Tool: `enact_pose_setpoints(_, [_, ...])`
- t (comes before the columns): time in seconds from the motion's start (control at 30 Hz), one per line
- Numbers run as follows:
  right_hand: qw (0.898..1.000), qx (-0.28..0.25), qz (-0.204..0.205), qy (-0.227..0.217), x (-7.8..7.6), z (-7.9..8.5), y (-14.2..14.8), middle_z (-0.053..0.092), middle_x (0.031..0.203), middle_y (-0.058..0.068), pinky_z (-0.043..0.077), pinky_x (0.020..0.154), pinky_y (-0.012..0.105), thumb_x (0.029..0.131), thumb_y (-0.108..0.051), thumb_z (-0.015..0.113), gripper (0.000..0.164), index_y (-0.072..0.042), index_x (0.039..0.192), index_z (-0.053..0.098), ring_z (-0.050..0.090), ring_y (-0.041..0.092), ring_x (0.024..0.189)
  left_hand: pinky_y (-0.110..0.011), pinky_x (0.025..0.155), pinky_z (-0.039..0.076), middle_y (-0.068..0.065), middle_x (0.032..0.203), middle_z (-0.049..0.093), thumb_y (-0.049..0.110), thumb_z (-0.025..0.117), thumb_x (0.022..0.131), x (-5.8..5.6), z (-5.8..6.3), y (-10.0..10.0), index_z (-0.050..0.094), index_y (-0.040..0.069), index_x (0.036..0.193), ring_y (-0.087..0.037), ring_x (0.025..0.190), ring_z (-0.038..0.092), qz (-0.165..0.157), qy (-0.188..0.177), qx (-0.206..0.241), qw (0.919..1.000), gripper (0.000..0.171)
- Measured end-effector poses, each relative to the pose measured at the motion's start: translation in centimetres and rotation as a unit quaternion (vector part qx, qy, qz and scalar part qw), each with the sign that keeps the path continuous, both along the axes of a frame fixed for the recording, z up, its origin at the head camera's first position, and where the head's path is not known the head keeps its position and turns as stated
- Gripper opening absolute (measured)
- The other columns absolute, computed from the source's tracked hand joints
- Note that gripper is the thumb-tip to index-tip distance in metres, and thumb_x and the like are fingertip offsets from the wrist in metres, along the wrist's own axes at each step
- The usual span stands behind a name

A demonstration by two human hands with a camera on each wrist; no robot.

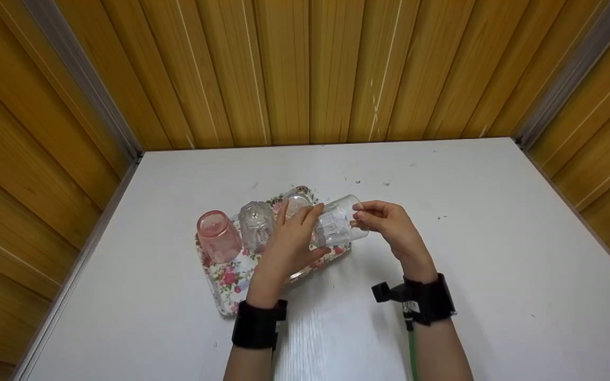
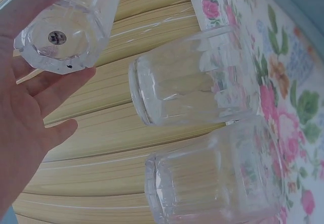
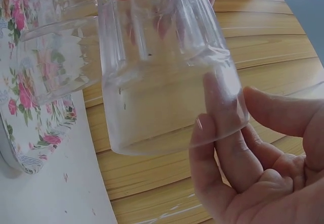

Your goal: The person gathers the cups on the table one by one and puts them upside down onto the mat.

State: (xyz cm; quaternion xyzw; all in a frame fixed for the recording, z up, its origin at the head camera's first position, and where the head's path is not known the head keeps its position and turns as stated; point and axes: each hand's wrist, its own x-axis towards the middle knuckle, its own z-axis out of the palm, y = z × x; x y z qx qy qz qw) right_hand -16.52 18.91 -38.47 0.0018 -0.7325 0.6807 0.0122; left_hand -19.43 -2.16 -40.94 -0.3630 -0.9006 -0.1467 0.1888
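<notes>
A clear drinking glass (image 1: 335, 225) is held tilted nearly sideways above the right end of a floral tray (image 1: 241, 291). My right hand (image 1: 397, 230) pinches its rim, thumb outside and fingertips inside the mouth, as the right wrist view shows. Around the base end, my left hand (image 1: 292, 243) grips it with thumb and fingers on opposite sides. A round dark sticker (image 2: 57, 37) shows on the faceted base. Upside down on the tray stand a pink glass (image 1: 219, 237), a clear glass (image 1: 256, 225) and another clear glass (image 1: 298, 201), partly hidden behind my left fingers.
The tray lies at an angle on a white table (image 1: 474, 238). Yellow wood-look panels (image 1: 305, 74) rise behind the table and on both sides. Black straps (image 1: 429, 299) circle both wrists, and a green cable (image 1: 412, 352) runs along the right forearm.
</notes>
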Motion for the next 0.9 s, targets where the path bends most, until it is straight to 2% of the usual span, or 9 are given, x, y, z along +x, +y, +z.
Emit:
enact_pose_setpoints(0.2, [1.0,0.013,-0.007,-0.004,0.0,-0.1,-0.1,0.065,0.091,0.006,0.052,0.072,0.022,0.088,-0.004,0.056,0.031,0.016,0.112,0.053,0.066,0.008,0.077,-0.047,0.113,0.01,-0.005,0.12,0.054,0.045,0.076,0.067,0.2,0.2,-0.1,0.04,0.012,0.133,-0.018,0.108,0.056,-0.003,0.0,0.004,1.0,0.082])
enact_pose_setpoints(0.57, [0.999,0.038,-0.009,-0.004,-0.1,-0.4,-0.2,0.065,0.099,0.017,0.051,0.072,0.021,0.089,-0.005,0.055,0.031,0.015,0.113,0.054,0.066,0.008,0.076,-0.051,0.111,0.013,-0.004,0.116,0.055,0.044,0.076,0.066,0.6,0.8,-0.3,0.043,0.012,0.132,-0.017,0.104,0.058,0.001,0.02,-0.002,0.9998,0.081])
enact_pose_setpoints(0.77, [0.998,0.057,-0.005,-0.014,-0.2,-0.5,-0.3,0.067,0.09,0.01,0.051,0.073,0.021,0.089,-0.004,0.053,0.03,0.015,0.113,0.053,0.064,0.006,0.076,-0.05,0.111,0.011,-0.003,0.112,0.057,0.045,0.077,0.065,0.6,0.9,-0.5,0.045,0.011,0.131,-0.016,0.1,0.059,-0.004,0.028,0.004,0.9996,0.08])
enact_pose_setpoints(0.9, [0.998,0.067,0.001,-0.021,-0.3,-0.7,-0.3,0.065,0.093,0.015,0.052,0.077,0.025,0.09,-0.003,0.051,0.031,0.016,0.115,0.051,0.064,0.008,0.077,-0.051,0.111,0.01,-0.003,0.111,0.058,0.045,0.076,0.066,0.7,1.1,-0.6,0.045,0.012,0.131,-0.015,0.099,0.059,-0.004,0.03,0.002,0.9995,0.08])
